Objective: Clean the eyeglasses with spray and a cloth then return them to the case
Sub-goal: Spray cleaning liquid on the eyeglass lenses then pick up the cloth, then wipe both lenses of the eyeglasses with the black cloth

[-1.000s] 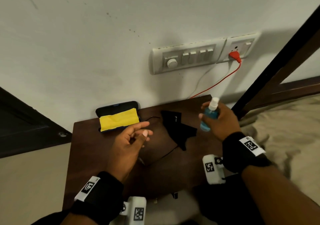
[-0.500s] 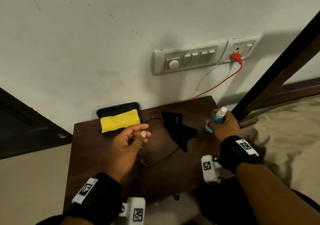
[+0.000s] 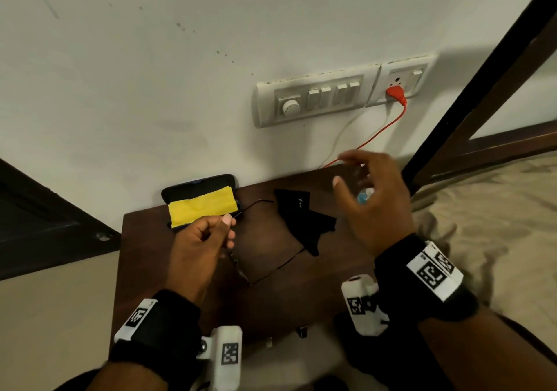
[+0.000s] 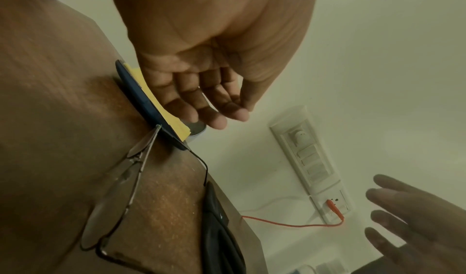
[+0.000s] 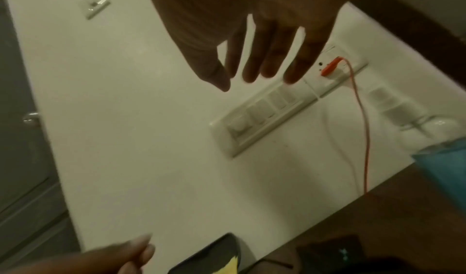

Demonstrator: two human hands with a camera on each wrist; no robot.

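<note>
Thin-framed eyeglasses (image 3: 256, 276) (image 4: 118, 180) lie unfolded on the dark wooden table (image 3: 301, 306). My left hand (image 3: 226, 225) (image 4: 221, 109) hovers just above them, fingers loosely curled and holding nothing. A black cloth (image 3: 304, 219) lies crumpled to the right of the glasses. The open dark case (image 3: 196, 185) stands against the wall with a yellow cloth (image 3: 202, 206) in it. The blue spray bottle (image 3: 365, 195) (image 5: 441, 158) stands at the table's back right corner. My right hand (image 3: 352, 176) (image 5: 252, 75) is above it with fingers spread, not touching it.
A white switchboard (image 3: 310, 98) is on the wall, with an orange plug (image 3: 394, 93) whose cable runs down behind the table. A dark wooden post (image 3: 482, 89) and a bed with beige sheets (image 3: 497, 225) are on the right. A dark door (image 3: 45, 219) is on the left.
My right hand carried the spray bottle to the table's back right corner, set it down and let go; it now hovers with fingers spread. My left hand's fingers curled a little.
</note>
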